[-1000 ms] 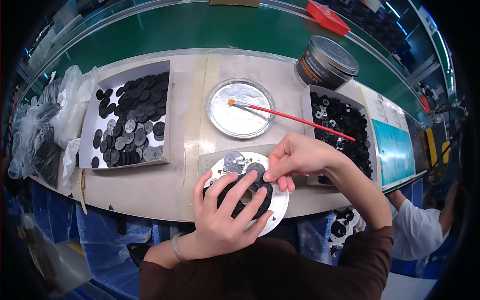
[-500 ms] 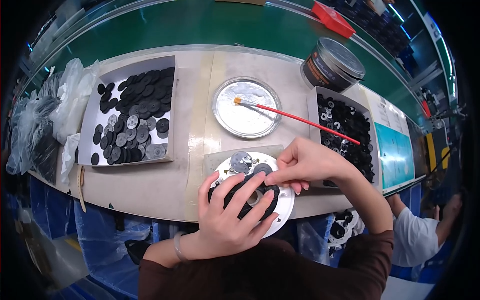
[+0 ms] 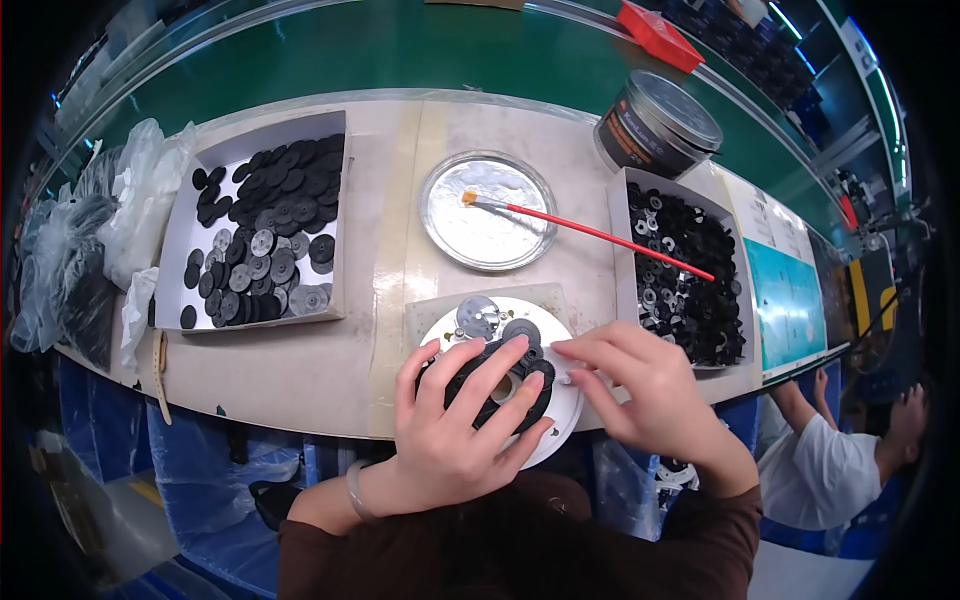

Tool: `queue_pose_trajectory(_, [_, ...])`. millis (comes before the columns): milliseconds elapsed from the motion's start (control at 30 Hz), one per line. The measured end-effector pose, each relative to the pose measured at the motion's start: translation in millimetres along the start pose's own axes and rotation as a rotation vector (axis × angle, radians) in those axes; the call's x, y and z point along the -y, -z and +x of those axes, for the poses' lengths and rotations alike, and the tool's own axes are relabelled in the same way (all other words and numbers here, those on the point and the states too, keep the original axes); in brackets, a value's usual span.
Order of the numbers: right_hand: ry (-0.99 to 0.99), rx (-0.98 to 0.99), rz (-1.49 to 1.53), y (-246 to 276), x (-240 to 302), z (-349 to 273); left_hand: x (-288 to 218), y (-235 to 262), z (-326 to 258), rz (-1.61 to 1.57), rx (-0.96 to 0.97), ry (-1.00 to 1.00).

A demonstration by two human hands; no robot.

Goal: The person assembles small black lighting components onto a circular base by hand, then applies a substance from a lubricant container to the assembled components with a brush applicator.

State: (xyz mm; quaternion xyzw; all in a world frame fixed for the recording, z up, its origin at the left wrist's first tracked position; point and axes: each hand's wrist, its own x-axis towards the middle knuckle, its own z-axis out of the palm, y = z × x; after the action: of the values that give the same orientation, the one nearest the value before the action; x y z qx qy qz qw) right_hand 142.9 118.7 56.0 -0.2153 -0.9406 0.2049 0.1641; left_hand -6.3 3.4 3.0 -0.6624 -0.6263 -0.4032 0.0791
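A white round plate point(image 3: 568, 405) lies at the near edge of the table, partly past it, bearing a large black wheel point(image 3: 487, 377) and several smaller gears. My left hand point(image 3: 462, 425) spreads over the black wheel from the near side, its fingers stretched apart and resting on it. A grey, shiny gear point(image 3: 478, 316) shows at the plate's far side, with a dark gear point(image 3: 521, 331) beside it. By the plate's right edge is my right hand point(image 3: 640, 385), thumb and index finger apart with nothing visible between them.
A box point(image 3: 185, 230) of black and grey gears stands left. Ahead, a red-handled brush point(image 3: 610, 241) lies across a silver round lid point(image 3: 480, 240). On the right are a box point(image 3: 624, 270) of small black parts and a dark can point(image 3: 650, 130). Plastic bags point(image 3: 145, 205) crowd the far left.
My right hand has moved nearer to me and its thumb and finger have parted. My left hand stays on the black wheel. The view has shifted slightly.
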Motion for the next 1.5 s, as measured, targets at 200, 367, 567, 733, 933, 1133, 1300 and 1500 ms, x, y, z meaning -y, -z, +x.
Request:
queue_pose_trajectory(200, [0.114, -0.14, -0.146, -19, 10, -4, -1, -1, 1, 0.0, 0.004, -0.022])
queue_pose_trajectory(367, [0.106, -0.133, -0.105, -18, 9, -6, -2, 2, 6, 0.035, 0.089, -0.084])
queue_pose_trajectory(567, [-0.097, -0.18, -0.092, 15, -16, -11, 0, 6, 7, 0.071, 0.174, -0.148])
queue_pose_trajectory(733, [-0.254, -0.274, -0.338, 43, -66, -15, -1, 4, 9, 0.065, 0.156, -0.169])
queue_pose_trajectory(933, [-0.487, -0.213, -0.235, 41, -99, -9, -1, 4, 10, 0.053, 0.15, -0.168])
queue_pose_trajectory(1133, [-0.441, -0.251, 0.263, 70, -94, -6, -1, 2, 8, 0.039, 0.148, -0.147])
queue_pose_trajectory(1300, [-0.161, -0.408, 0.474, 79, -56, 20, -1, 2, 9, 0.05, 0.13, -0.154])
queue_pose_trajectory(1500, [0.117, -0.406, 0.427, 45, -34, 80, 0, 0, 9, 0.04, 0.116, -0.162])
